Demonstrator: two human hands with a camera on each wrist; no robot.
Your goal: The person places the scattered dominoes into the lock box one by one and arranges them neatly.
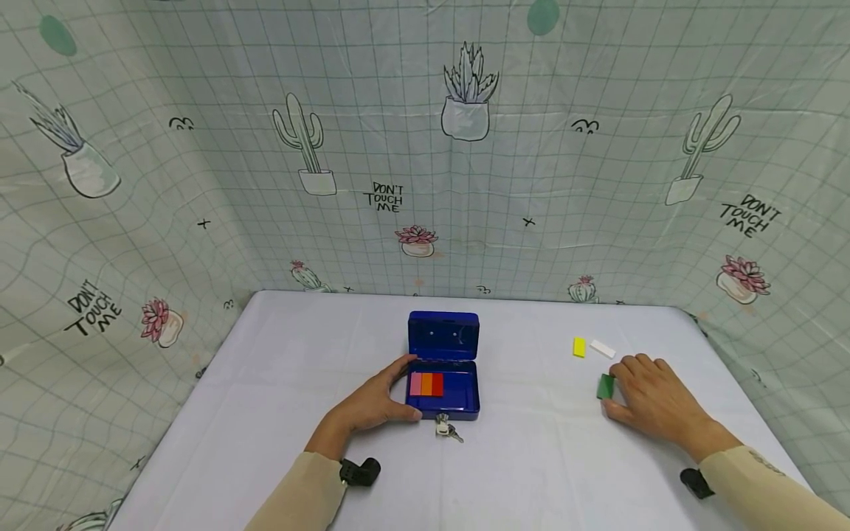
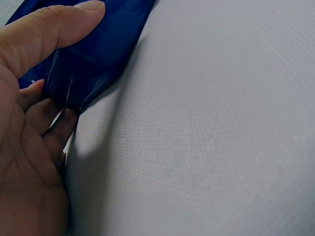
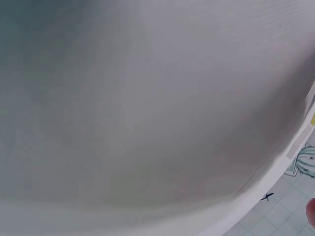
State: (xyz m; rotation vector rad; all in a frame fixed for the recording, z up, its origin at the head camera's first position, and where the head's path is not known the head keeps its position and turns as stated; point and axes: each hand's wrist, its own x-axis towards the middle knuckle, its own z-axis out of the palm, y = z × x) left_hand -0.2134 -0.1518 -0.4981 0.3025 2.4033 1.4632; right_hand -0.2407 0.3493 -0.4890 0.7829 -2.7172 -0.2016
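A small blue cash box (image 1: 465, 404) stands with its lid (image 1: 443, 346) raised. Inside, along the left side, lie a pink block (image 1: 415, 384), an orange block (image 1: 426, 384) and a red block (image 1: 437, 384) side by side. My left hand (image 1: 372, 398) grips the box's left end, thumb at the front and fingers toward the back; the left wrist view shows the thumb (image 2: 59, 24) over the blue wall (image 2: 98, 54). On the right, my right hand (image 1: 654, 398) pinches a green block (image 1: 605, 386) between thumb and fingers. The right wrist view shows mostly blurred cloth and a fingertip.
A yellow block (image 1: 579, 347) and a white block (image 1: 603, 349) lie beyond the right hand. Keys (image 1: 451, 430) hang from the lock at the box's front. White cloth (image 1: 524, 472) covers the table, and a patterned curtain (image 1: 505, 184) rises behind it.
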